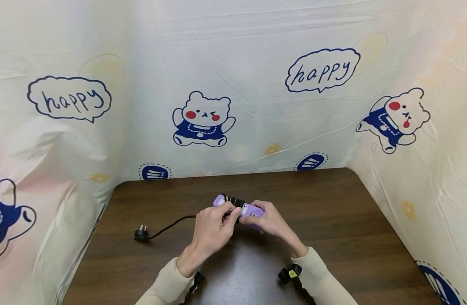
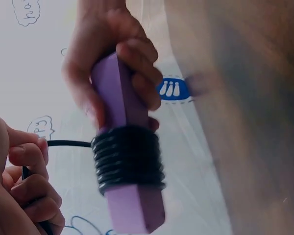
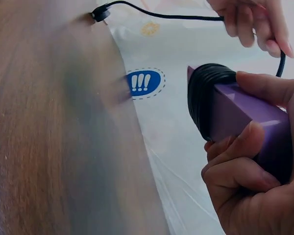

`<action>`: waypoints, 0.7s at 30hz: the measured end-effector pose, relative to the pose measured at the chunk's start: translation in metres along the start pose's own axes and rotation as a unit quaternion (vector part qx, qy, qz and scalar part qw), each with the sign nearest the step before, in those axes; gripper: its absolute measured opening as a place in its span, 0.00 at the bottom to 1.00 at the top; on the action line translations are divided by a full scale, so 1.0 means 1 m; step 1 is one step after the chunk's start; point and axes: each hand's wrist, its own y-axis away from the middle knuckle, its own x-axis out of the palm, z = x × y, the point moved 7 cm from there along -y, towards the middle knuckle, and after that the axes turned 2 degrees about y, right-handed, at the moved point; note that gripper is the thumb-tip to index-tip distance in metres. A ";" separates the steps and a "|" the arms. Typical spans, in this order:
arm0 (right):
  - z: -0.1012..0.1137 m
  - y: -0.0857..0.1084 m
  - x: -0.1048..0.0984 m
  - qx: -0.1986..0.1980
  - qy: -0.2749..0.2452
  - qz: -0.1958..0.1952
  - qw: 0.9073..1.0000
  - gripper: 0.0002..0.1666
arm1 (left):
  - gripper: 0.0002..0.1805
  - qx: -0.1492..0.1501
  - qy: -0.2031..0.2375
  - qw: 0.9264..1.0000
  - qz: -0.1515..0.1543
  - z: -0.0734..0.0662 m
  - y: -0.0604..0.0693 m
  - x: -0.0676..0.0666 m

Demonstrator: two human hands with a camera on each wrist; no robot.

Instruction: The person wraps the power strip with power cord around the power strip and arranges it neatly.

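A purple power strip [image 1: 253, 210] is held up over the table by my right hand [image 1: 271, 221], its fingers and thumb wrapped around one end. Several turns of black cord [image 2: 130, 159] lie side by side around the strip's other half. My left hand [image 1: 211, 232] pinches the cord a short way from these coils, with fingers curled around it. In the left wrist view, a short stretch of cord runs taut between that hand and the coils. Beyond the left hand, the loose cord [image 1: 172, 224] trails left to a black three-pin plug [image 1: 141, 234] lying prongs up on the table.
Beneath the hands is a dark brown wooden table [image 1: 313, 199]. A pale printed cloth [image 1: 256, 127] with bears and lettering hangs behind it and along both sides. Black wrist cameras [image 1: 289, 274] are strapped at both cuffs.
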 end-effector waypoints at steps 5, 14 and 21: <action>-0.006 -0.003 -0.001 0.012 -0.075 0.013 0.997 0.23 | 0.10 -0.023 0.023 0.999 0.006 0.003 0.010 0.009; -0.006 0.004 -0.008 0.002 -0.167 0.051 0.985 0.27 | 0.09 -0.057 0.077 0.995 -0.013 0.010 0.025 0.021; 0.003 0.007 -0.009 0.017 -0.212 0.044 0.976 0.29 | 0.09 -0.046 0.105 0.993 -0.036 0.011 0.032 0.029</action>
